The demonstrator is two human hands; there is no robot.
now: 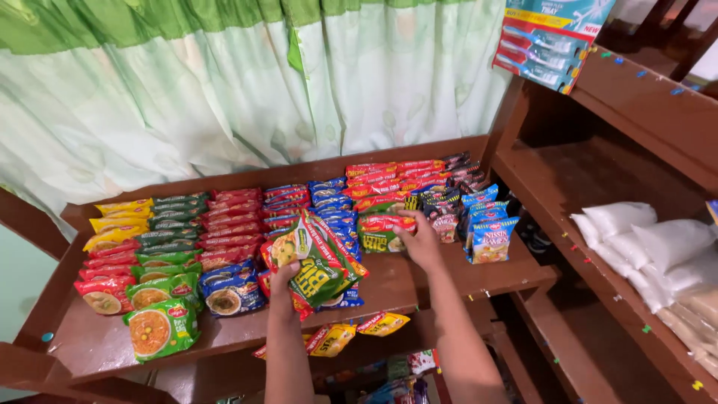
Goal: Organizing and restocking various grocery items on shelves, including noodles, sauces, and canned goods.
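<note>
You face a brown wooden shelf [419, 280] under a pale green curtain [224, 90]; a second wooden shelf unit [598, 164] stands at your right.

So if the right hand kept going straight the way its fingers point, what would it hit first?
The right hand points up and left across the shelf, fingers already on a green and red noodle packet. Going on, it would likely meet the row of blue packets behind, though depth is unclear.
</note>
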